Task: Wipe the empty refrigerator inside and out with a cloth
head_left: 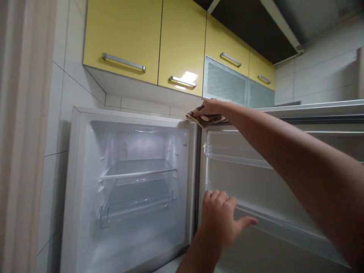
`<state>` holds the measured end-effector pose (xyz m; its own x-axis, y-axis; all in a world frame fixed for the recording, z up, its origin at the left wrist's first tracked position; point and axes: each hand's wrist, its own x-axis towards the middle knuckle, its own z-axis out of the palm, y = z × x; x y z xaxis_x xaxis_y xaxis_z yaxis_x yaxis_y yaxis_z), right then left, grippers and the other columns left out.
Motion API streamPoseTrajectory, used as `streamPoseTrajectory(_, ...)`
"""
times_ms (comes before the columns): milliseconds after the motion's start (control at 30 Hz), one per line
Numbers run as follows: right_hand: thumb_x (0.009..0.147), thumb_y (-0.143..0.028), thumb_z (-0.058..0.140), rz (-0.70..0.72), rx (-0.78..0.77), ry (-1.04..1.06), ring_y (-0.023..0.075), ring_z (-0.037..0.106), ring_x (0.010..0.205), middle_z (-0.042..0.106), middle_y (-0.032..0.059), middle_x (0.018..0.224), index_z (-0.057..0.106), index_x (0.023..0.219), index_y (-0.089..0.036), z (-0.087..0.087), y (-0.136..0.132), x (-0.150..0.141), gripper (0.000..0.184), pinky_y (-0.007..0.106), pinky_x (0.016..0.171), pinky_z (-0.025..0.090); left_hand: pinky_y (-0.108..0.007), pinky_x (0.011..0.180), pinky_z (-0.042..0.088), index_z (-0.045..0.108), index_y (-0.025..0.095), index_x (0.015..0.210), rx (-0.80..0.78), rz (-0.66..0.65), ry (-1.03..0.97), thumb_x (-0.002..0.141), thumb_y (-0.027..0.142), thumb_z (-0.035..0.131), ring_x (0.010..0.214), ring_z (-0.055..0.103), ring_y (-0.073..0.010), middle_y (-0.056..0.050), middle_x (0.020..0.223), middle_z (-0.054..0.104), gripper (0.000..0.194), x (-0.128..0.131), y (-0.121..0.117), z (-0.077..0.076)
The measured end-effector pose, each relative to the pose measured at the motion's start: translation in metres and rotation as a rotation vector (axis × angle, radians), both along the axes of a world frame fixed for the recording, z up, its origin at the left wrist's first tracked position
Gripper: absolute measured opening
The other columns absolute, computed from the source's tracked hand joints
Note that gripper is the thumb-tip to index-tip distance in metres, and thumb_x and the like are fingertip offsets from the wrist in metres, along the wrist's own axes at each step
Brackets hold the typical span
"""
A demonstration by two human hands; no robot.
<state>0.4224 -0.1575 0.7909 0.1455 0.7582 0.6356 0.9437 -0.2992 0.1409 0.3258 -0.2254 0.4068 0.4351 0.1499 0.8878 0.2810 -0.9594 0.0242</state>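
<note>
My right hand point(209, 107) reaches up to the top hinge corner of the fridge, its fingers closed on a brown and cream cloth point(205, 120). The cloth lies against the upper edge where the cabinet and the door meet. Lower down, my left hand point(218, 216) is held in front of the inside of the fridge door point(233, 182), with the thumb stretched out to the right and nothing in it. Whether its fingertips touch the door I cannot tell. The white fridge point(76, 182) stands open, its glass shelf point(139, 167) and clear drawer point(136, 204) showing inside.
Yellow wall cabinets point(125, 34) with metal handles hang above the fridge. A dark range hood point(253, 30) is at the upper right. Clear door racks point(239, 157) line the open door. A tiled wall point(59, 113) and a pale vertical frame point(25, 136) stand on the left.
</note>
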Motion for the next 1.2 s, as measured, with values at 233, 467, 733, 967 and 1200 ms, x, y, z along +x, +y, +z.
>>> streamPoseTrajectory(233,0.084,-0.074,0.083,-0.054,-0.057,0.051,0.0249,0.069,0.077,0.077,0.0064,0.081,0.084,0.102,-0.022,0.011,-0.089,0.028,0.056,0.035,0.066,0.046,-0.041,0.079,0.045,0.067,0.024,0.082,0.009,-0.026,0.055,0.083,0.089,0.069,0.084,0.070,-0.0247,-0.002,0.085,0.073,0.066,-0.015,0.005,-0.003)
streamPoseTrajectory(467,0.086,-0.076,0.081,-0.242,-0.114,0.305,0.0248,0.070,0.072,0.079,0.0141,0.091,0.083,0.097,-0.017,0.041,-0.225,0.089,0.060,0.036,0.062,0.047,-0.045,0.086,0.049,0.069,0.025,0.078,-0.111,-0.123,0.115,0.089,0.090,0.061,0.089,0.072,-0.0271,-0.003,0.088,0.075,0.066,-0.027,0.005,0.006)
streamPoseTrajectory(733,0.080,-0.083,0.079,-0.221,-0.141,0.222,0.0261,0.067,0.077,0.079,0.0127,0.093,0.083,0.094,-0.020,0.040,-0.192,0.069,0.065,0.038,0.064,0.046,-0.042,0.085,0.044,0.066,0.025,0.082,-0.025,-0.159,-0.027,0.086,0.083,0.074,0.085,0.070,-0.0243,0.001,0.086,0.073,0.058,-0.018,0.008,-0.005)
streamPoseTrajectory(967,0.084,-0.073,0.083,-0.069,-0.053,0.175,0.0279,0.068,0.081,0.078,0.0105,0.089,0.083,0.108,-0.022,0.011,-0.085,0.013,0.056,0.038,0.068,0.047,-0.041,0.077,0.038,0.060,0.025,0.079,0.026,-0.092,-0.007,0.083,0.080,0.079,0.080,0.064,-0.0230,0.002,0.080,0.065,0.058,-0.019,0.007,-0.005)
streamPoseTrajectory(1200,0.097,-0.067,0.076,-0.223,-0.065,0.189,0.0221,0.067,0.079,0.079,0.0113,0.094,0.084,0.105,-0.016,0.022,-0.196,0.043,0.053,0.035,0.068,0.044,-0.042,0.086,0.042,0.064,0.025,0.081,-0.083,-0.124,0.115,0.089,0.079,0.074,0.088,0.067,-0.0245,0.000,0.087,0.070,0.056,-0.036,0.006,0.003)
